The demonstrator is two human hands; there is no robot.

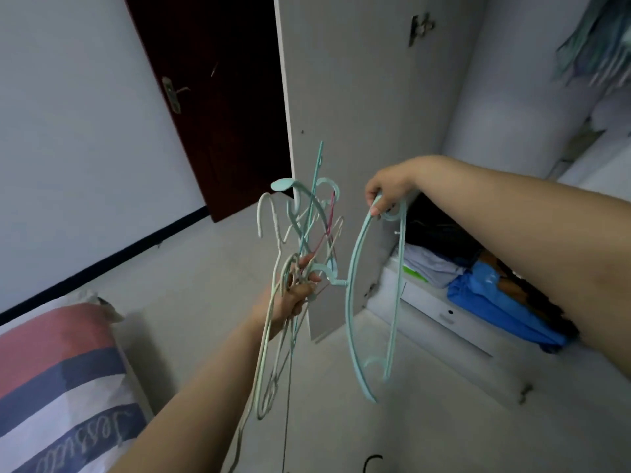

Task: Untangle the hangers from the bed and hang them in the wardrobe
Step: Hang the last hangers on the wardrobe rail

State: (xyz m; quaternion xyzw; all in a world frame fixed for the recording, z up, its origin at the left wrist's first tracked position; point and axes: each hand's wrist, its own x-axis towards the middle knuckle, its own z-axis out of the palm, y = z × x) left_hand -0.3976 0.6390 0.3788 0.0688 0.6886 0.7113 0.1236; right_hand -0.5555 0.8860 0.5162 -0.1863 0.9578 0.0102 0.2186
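- Pale teal plastic throughout: one single hanger (372,295) dangling from the right hand (389,192), fingers pinched shut round its hook end.
- Tangled bundle of hangers (300,230) gripped in the left hand (290,298), fingers curled closed on the wires; teal, cream and one pink piece interlocked, hooks pointing upward.
- Both held in mid-air before the open wardrobe door (358,97); bed (58,380) at lower left.
- Step in hand, judged: one hanger freed, apart from the bundle.
- Next move likely calls for lifting that hanger to the wardrobe rail, not clearly visible; folded clothes (478,285) below.
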